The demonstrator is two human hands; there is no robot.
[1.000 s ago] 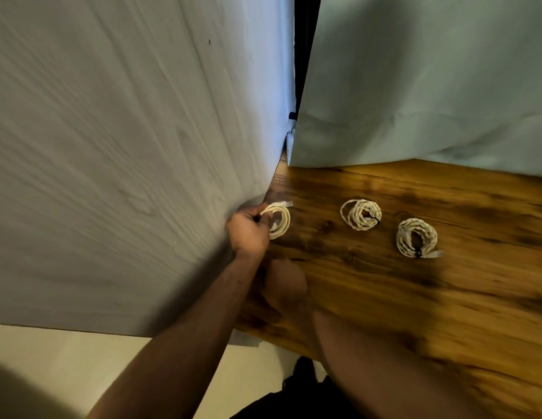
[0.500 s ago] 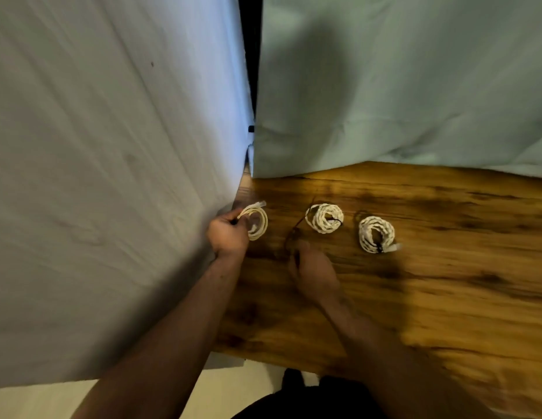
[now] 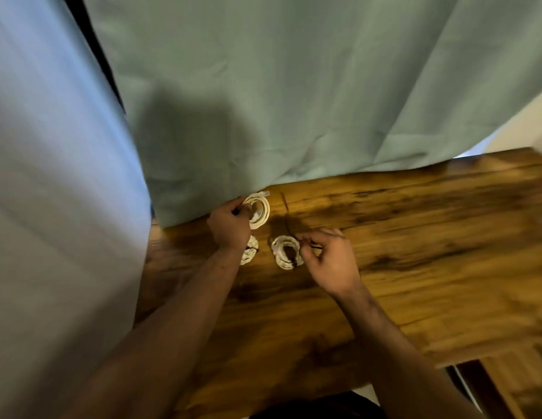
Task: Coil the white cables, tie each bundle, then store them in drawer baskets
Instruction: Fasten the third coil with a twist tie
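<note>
A loose coil (image 3: 261, 211) of white cable is held at the far edge of the table (image 3: 415, 267), just in front of the curtain (image 3: 294, 101). It is gripped by the left hand (image 3: 230, 225), whose fingers are curled round the coil's left side, so that the ring is presented nearly flat-on with its opening clear. No binding is seen on it.

A thin dark tie (image 3: 284, 204) appears to be pinched between the thumb and fingers (image 3: 306, 240) of the right hand (image 3: 331, 263); blur makes the exact hold hard to read. From the pinch the tie runs away from the person, its long axis pointing toward the curtain and its free end lying just to the right of the coil.

The move ahead is judged to turn on this relation: the coil lies up and to the left of the right fingers, and the tie stands beside the ring rather than through it. The free end would have to be swung left and passed through the opening, across the strands, before it can be twisted shut. The right hand is the one placed to do this, since the left is taken up with keeping the loops together.

A tied bundle (image 3: 279, 249) lies on the table just left of the right fingers, and a second bundle (image 3: 251, 252) is half hidden under the left wrist. No drawer basket is in view.
</note>
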